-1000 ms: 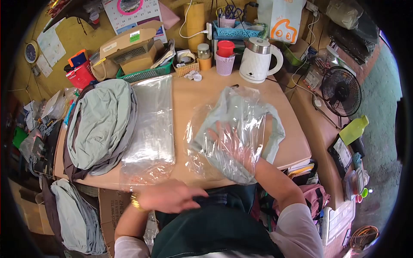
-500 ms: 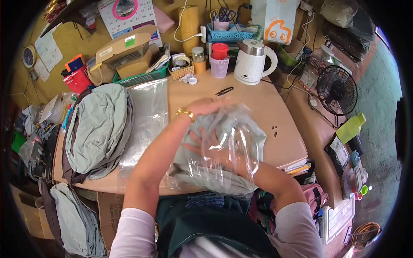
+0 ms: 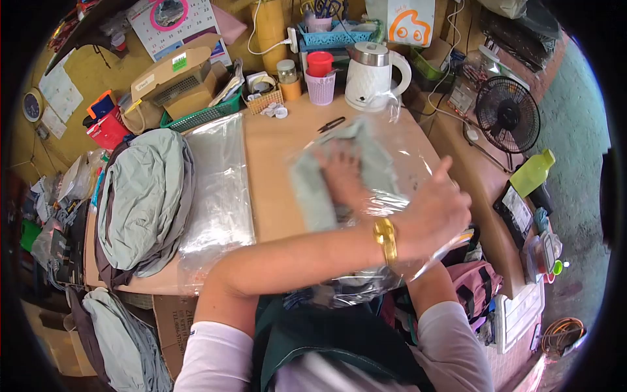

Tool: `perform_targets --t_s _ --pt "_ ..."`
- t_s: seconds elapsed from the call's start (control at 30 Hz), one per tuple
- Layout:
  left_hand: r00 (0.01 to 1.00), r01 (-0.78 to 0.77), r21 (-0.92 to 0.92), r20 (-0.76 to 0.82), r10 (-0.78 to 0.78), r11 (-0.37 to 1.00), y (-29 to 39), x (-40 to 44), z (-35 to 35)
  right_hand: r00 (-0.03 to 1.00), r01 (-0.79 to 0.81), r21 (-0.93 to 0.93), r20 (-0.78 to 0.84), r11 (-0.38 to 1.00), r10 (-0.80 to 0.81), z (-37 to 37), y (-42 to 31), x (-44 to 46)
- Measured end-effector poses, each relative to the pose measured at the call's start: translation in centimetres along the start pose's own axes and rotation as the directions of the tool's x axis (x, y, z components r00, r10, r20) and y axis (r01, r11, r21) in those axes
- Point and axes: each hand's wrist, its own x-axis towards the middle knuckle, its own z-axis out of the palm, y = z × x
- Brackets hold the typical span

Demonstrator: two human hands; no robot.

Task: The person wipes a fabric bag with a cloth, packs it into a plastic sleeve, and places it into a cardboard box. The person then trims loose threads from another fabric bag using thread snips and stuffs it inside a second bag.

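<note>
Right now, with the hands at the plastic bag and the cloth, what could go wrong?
The left hand seems to grip the plastic bag, so a hard pull might tear it. The right hand lies on the cloth, which could bunch up beneath it. The small dark scissors lie close to the cloth's far edge and might snag it if it slides that way.

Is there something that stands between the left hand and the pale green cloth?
Yes: clear plastic shows between the left hand and the cloth, near the cloth's lower right edge.
</note>
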Motion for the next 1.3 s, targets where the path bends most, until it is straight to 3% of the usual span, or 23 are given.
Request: perform_targets --t_s 0.07,0.13,0.23,0.3,0.4,0.47,0.57,0.63,0.67,0.7,0.77,0.8,0.83,0.87,0.9,0.97,1.0,1.07,1.13,1.2,1.23,1.27,1.3 --pt "0.996 -0.082 -0.033 -0.029 0.081 0.996 2.3 -1.6 0.9 0.974 -0.219 -0.018 -0.064 0.976 0.217 -0.5 3.6 -0.4" --pt "0.959 -0.095 -0.006 -0.268 0.09 0.996 3.2 -5.1 0.2 0.921 -0.384 -0.044 -0.091 0.922 0.379 -1.0 6.6 -2.1" --pt "0.971 0.228 -0.104 -0.048 -0.234 0.968 1.8 -9.9 -3.5 0.853 -0.522 -0.095 -0.068 0.848 0.518 -3.2 8.6 -5.5" --pt "0.912 0.41 -0.115 0.039 -0.408 0.905 0.5 -14.0 -3.4 0.839 -0.54 -0.124 -0.005 0.832 0.544 -5.3 7.8 -7.4" --pt "0.808 0.579 0.0 0.133 -0.574 0.815 0.5 -18.7 -1.1 0.88 -0.418 -0.018 0.24 0.908 0.41 -4.9 7.1 -8.4" --pt "0.821 0.519 -0.258 -0.115 -0.559 0.815 0.1 -21.1 1.3 0.882 -0.431 -0.036 0.198 0.902 0.429 -3.8 7.9 -8.0" --pt "0.752 0.59 -0.419 -0.026 -0.659 0.69 -1.4 -23.2 3.4 0.898 -0.423 -0.081 0.097 0.903 0.429 -2.3 9.0 -7.1" --pt "0.776 0.493 -0.755 0.156 -0.611 0.433 -0.9 -23.5 2.1 0.902 -0.423 -0.093 0.048 0.901 0.428 -1.8 9.4 -6.5" --pt "0.818 0.535 -0.716 0.304 -0.489 0.449 -0.6 -22.9 -0.8 0.925 -0.371 -0.083 0.052 0.925 0.375 -1.5 9.3 -6.9" --pt "0.82 0.529 -0.72 0.298 -0.489 0.449 -0.3 -22.3 -1.9 0.945 -0.316 -0.074 0.06 0.946 0.32 -1.2 9.1 -7.3" --pt "0.64 0.514 -0.819 0.168 -0.75 0.254 -0.1 -21.4 -3.2 0.95 -0.309 -0.056 0.029 0.949 0.311 -2.4 7.6 -7.2" --pt "0.636 0.515 -0.82 0.17 -0.753 0.25 -0.4 -20.1 -3.7 0.943 -0.314 -0.051 0.095 0.948 0.318 -2.4 6.7 -6.5" --pt "0.75 0.471 -0.605 -0.109 -0.652 0.642 -0.7 -17.9 -4.1 0.933 -0.32 -0.045 0.161 0.946 0.323 -2.3 5.8 -5.9" --pt "0.848 0.362 -0.251 -0.312 -0.429 0.898 -0.7 -16.2 -4.0 0.948 -0.255 -0.025 0.191 0.967 0.255 -2.2 5.2 -5.4" --pt "0.846 0.367 -0.25 -0.311 -0.433 0.896 -0.4 -14.8 -3.0 0.948 -0.251 -0.022 0.194 0.968 0.251 -1.5 4.3 -5.1" --pt "0.975 0.209 -0.12 -0.046 -0.215 0.971 -0.6 -13.1 -0.5 0.993 -0.027 -0.126 0.114 0.992 0.042 1.4 3.6 -4.5" --pt "0.974 0.214 -0.12 -0.047 -0.221 0.969 -1.4 -13.6 0.1 0.997 -0.004 -0.092 0.08 0.996 0.011 2.4 4.6 -4.5" --pt "0.775 0.439 0.452 0.246 -0.582 0.776 -3.3 -15.5 0.1 0.99 -0.074 -0.09 0.116 0.993 0.085 -0.2 4.2 -5.4" --pt "0.596 0.639 0.475 0.192 -0.78 0.605 -4.3 -17.0 -3.5 0.96 -0.179 -0.121 0.195 0.976 0.2 -1.5 5.7 -6.1" --pt "0.597 0.695 0.541 -0.067 -0.799 0.474 -5.9 -20.5 -5.2 0.95 -0.276 -0.098 0.123 0.956 0.287 -1.4 8.2 -6.3" --pt "0.587 0.699 0.544 -0.065 -0.807 0.465 -5.0 -21.1 -6.3 0.928 -0.365 -0.081 0.05 0.927 0.37 -0.9 8.6 -6.1" --pt "0.584 0.797 0.224 -0.049 -0.81 0.561 -3.4 -21.5 -7.9 0.931 -0.357 -0.074 0.055 0.931 0.361 0.7 8.5 -5.8" --pt "0.589 0.799 -0.121 -0.039 -0.807 0.589 -2.4 -22.0 -8.8 0.957 -0.289 -0.44 -0.168 0.85 0.238 2.5 8.2 -5.5"
